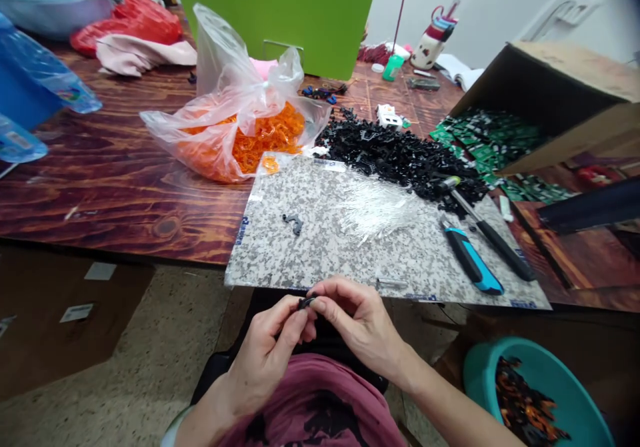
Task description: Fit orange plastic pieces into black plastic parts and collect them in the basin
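Between the fingertips of my left hand [273,343] and my right hand [355,323] is a small black plastic part [306,302]. Both hands pinch it in front of the near edge of the speckled board [320,253], above my lap. Fingers cover most of the part, so its full shape is hidden. A similar loose black piece [295,223] lies on the board past my left hand. Thin clear-white strands [377,207] are piled at the board's middle. A small clear rod-like item [391,282] rests near the edge by my right hand.
A large heap of black parts [395,153] lies behind the strands. On the right are a hammer [493,237], a blue-black utility knife [473,260] and a cardboard box [560,93] spilling green pieces. An orange-filled plastic bag [240,133] stands left. A teal basin [480,373] sits low right.
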A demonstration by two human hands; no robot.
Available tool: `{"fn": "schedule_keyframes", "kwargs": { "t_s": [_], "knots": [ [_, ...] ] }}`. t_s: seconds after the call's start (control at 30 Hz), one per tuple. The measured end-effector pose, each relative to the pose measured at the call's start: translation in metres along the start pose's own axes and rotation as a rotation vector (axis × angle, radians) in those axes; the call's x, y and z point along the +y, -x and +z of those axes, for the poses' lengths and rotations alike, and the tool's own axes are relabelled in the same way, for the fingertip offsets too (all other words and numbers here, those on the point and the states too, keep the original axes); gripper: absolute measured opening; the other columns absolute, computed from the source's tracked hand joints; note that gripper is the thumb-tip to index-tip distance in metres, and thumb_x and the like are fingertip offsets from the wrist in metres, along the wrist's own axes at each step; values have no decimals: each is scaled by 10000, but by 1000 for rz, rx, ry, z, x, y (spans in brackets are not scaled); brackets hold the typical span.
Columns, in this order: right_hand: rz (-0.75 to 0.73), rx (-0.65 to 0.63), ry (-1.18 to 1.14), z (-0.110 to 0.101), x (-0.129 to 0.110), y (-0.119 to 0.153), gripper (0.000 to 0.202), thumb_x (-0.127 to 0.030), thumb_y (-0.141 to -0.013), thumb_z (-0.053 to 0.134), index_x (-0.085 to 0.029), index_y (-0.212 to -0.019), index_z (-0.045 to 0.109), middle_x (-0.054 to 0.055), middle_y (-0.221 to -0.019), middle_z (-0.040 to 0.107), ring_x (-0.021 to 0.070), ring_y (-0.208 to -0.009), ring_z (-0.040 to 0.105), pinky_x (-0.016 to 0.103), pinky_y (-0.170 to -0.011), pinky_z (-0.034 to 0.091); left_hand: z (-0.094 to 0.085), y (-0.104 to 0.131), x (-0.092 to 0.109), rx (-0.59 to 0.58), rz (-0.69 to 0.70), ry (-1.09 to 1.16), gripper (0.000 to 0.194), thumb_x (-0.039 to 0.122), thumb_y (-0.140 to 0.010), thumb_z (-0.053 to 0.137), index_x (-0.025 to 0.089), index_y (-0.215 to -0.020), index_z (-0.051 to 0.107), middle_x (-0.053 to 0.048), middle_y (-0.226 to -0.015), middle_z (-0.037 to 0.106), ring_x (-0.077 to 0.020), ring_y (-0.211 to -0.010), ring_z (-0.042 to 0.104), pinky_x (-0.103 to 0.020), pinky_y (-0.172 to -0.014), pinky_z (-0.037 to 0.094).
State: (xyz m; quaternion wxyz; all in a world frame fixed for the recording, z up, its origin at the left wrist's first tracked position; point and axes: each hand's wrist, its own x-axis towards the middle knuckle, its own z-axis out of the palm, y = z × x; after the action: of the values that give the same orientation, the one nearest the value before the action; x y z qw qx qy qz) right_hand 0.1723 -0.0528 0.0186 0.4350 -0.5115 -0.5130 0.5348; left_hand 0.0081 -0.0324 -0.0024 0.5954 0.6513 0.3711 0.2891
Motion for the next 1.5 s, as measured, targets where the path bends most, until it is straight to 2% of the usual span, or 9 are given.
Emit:
{"fn": "schedule_keyframes", "kwargs": {
  "t_s": [0.13, 0.3, 0.43, 0.57, 0.67, 0.83, 1.0, 1.23, 1.5],
  "knots": [
    [-47, 26, 97, 1, -16, 10, 129, -270, -892, 526, -177, -841, 600, -7, -677, 601, 106, -614, 579, 225, -612, 481, 4, 7, 3, 20, 158, -59, 198, 131, -923, 406, 225, -904, 580, 31, -653, 564, -105, -576, 546, -183, -575, 439],
    [-308, 71, 321, -2, -27, 16, 126, -198, -885, 489, -166, -787, 562, 9, -687, 546, 107, -619, 514, 222, -585, 423, 6, 10, 16, 45, 295, -136, 222, 67, -879, 447, 244, -880, 581, 35, -646, 560, -96, -535, 528, -179, -546, 422],
    [-306, 120, 352, -4, -17, 9, 161, -225, -899, 477, -165, -784, 573, 5, -663, 552, 107, -597, 514, 221, -572, 420, 8, -1, 11, 48, 211, -98, 205, 144, -917, 417, 215, -784, 557, 34, -604, 520, -100, -524, 500, -188, -527, 402],
    [-236, 47, 372, -16, -7, -10, 156, -259, -892, 525, -164, -838, 636, 11, -720, 632, 109, -656, 573, 220, -624, 453, 8, -13, 1, 42, -27, 24, 273, 295, -945, 408, 192, -728, 536, 30, -595, 502, -106, -539, 477, -196, -537, 401],
    [-265, 65, 492, -48, -7, -43, 190, -312, -887, 541, -180, -927, 672, 34, -867, 692, 121, -757, 617, 231, -658, 478, 6, -17, -1, 62, -199, 189, 321, 419, -936, 406, 181, -774, 547, 27, -614, 502, -112, -555, 470, -204, -541, 414],
    [-160, 533, 900, -145, -9, -117, 241, -293, -893, 501, -168, -964, 693, 65, -916, 713, 149, -774, 637, 269, -694, 481, -2, -14, -4, 126, -294, 335, 372, 515, -885, 463, 168, -797, 565, 22, -644, 501, -116, -581, 462, -216, -551, 415],
    [-3, 687, 1118, -207, -4, -159, 198, -265, -821, 566, -171, -898, 722, 95, -874, 719, 231, -829, 646, 329, -747, 457, -9, -11, -9, 163, -316, 372, 376, 526, -845, 531, 161, -762, 571, 24, -623, 503, -109, -559, 458, -214, -530, 404],
    [136, 655, 1310, -205, 4, -172, 180, -358, -748, 648, -206, -800, 729, 104, -888, 716, 280, -861, 643, 342, -709, 449, -9, -12, -12, 178, -313, 423, 356, 500, -844, 552, 156, -754, 577, 34, -602, 494, -96, -531, 451, -205, -508, 390],
    [137, 671, 1337, -211, 5, -162, 233, -379, -832, 542, -216, -877, 702, 82, -870, 718, 248, -833, 645, 309, -665, 435, -11, -9, -14, 186, -299, 397, 361, 501, -852, 538, 154, -759, 577, 46, -573, 489, -81, -499, 443, -191, -484, 358]
  ]
}}
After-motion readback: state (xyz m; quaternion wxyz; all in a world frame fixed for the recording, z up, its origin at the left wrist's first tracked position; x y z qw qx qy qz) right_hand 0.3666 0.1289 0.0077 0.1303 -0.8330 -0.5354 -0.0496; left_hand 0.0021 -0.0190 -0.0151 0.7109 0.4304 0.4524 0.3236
